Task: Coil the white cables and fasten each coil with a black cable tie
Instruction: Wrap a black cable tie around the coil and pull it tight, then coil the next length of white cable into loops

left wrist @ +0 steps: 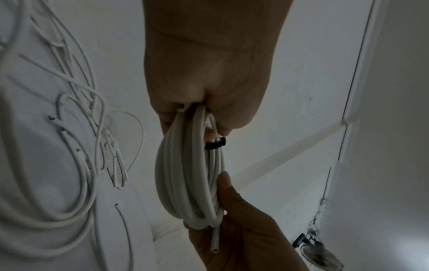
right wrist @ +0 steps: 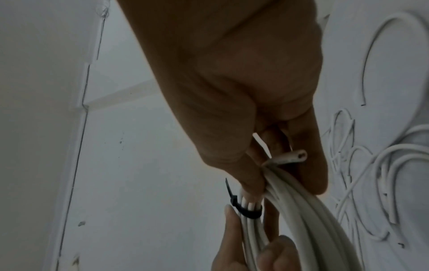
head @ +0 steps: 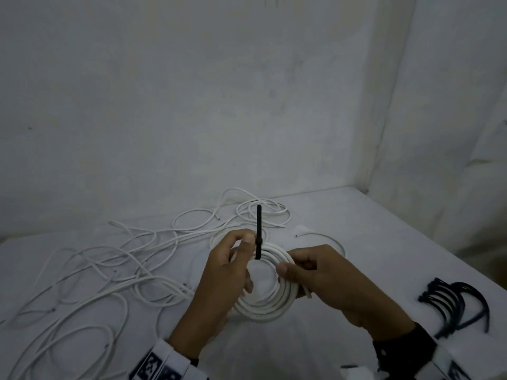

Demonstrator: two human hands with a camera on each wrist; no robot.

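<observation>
Coil (head: 264,286) of white cable held above counter (head: 384,242), between both hands. Left hand (head: 225,272) grip pinches coil's top beside black tie (head: 258,234), tie tail pointing up. Right hand (head: 323,275) grip clasps coil's right side. Loose cables (head: 109,264) left of coil; spare ties (head: 455,303) right. No readable writing.

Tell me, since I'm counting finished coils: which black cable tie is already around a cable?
The black cable tie looped round the white coil held by both hands, tail sticking up. The spare ties lie loose in a bunch at the table's right.
</observation>
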